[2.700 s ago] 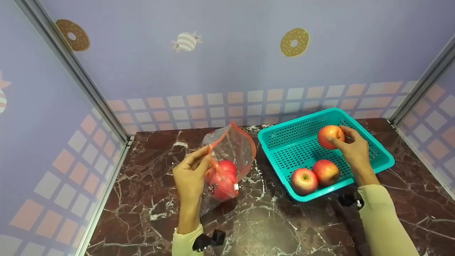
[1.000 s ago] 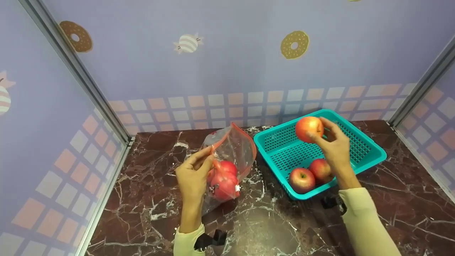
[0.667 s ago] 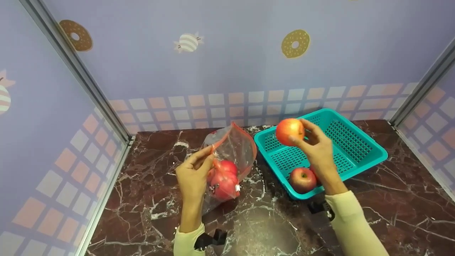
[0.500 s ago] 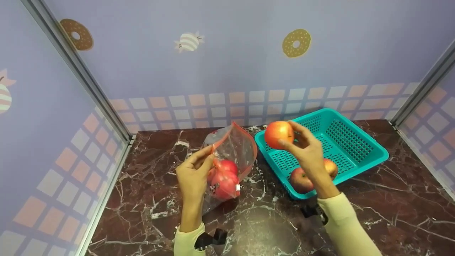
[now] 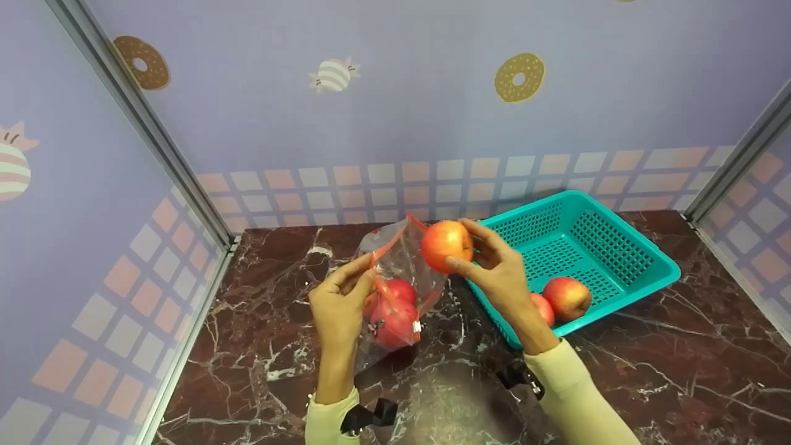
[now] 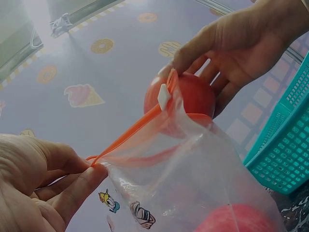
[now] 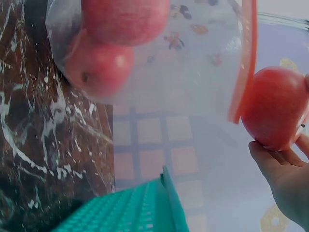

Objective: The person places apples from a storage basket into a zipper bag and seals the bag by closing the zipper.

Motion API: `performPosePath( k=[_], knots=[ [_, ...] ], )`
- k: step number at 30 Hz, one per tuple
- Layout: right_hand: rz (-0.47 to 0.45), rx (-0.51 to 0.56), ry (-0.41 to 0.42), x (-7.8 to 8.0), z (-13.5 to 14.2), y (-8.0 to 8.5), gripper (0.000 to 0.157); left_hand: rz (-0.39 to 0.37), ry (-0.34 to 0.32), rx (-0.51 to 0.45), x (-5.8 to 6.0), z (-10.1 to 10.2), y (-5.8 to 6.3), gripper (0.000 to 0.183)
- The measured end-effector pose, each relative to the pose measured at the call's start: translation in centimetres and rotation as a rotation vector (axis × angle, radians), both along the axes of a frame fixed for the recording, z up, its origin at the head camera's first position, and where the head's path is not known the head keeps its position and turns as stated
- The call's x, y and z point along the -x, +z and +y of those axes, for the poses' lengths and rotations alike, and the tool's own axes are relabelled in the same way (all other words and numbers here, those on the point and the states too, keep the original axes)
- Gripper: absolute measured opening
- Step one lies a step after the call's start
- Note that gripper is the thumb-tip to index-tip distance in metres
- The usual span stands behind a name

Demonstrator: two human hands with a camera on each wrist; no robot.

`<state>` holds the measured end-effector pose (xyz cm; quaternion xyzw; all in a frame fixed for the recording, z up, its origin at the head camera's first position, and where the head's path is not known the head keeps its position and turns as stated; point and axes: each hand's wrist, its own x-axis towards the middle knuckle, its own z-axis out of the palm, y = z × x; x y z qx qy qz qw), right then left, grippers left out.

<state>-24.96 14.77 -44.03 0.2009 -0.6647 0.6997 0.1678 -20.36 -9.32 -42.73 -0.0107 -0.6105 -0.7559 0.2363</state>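
A clear zip bag with an orange zip edge and a white slider stands on the marble counter, its mouth spread. Several red apples lie inside it, and small cartoon prints show on its side. My left hand pinches the orange edge between thumb and fingers. An apple is in my right hand, held by thumb and fingers at the bag's mouth. In the left wrist view this apple is partly behind the orange edge. My right wrist partly hides the apples in the basket.
A teal perforated basket stands right of the bag, with one apple in full view and another apple partly hidden. Brown marble counter lies around them. Patterned panels rise at the back and both sides.
My right hand has carried the apple leftward from over the basket to the bag's mouth. My left hand keeps its pinch on the bag's edge, almost unmoved.
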Motion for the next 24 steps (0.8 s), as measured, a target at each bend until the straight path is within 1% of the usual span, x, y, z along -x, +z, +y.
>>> performPosePath(
  k=[4,8,13,20,24],
  knots=[
    [0.022,-0.041,0.014,0.3,-0.8,-0.9,0.065,-0.005,0.003,-0.021,-0.1,0.0,0.0,0.022],
    [0.012,-0.057,0.027,0.5,-1.4,-1.6,0.066,-0.007,0.005,-0.024,-0.2,0.0,0.2,0.022],
    [-0.005,-0.092,0.023,0.6,-2.0,-2.2,0.066,0.003,0.012,-0.014,-0.1,0.0,0.2,0.021],
    [0.002,-0.175,-0.035,0.8,-2.5,-3.1,0.068,0.007,0.019,-0.017,0.0,0.1,0.2,0.021],
    [-0.017,-0.155,-0.019,0.9,-2.8,-3.6,0.068,0.007,0.022,-0.013,-0.1,0.1,0.2,0.021]
  ],
)
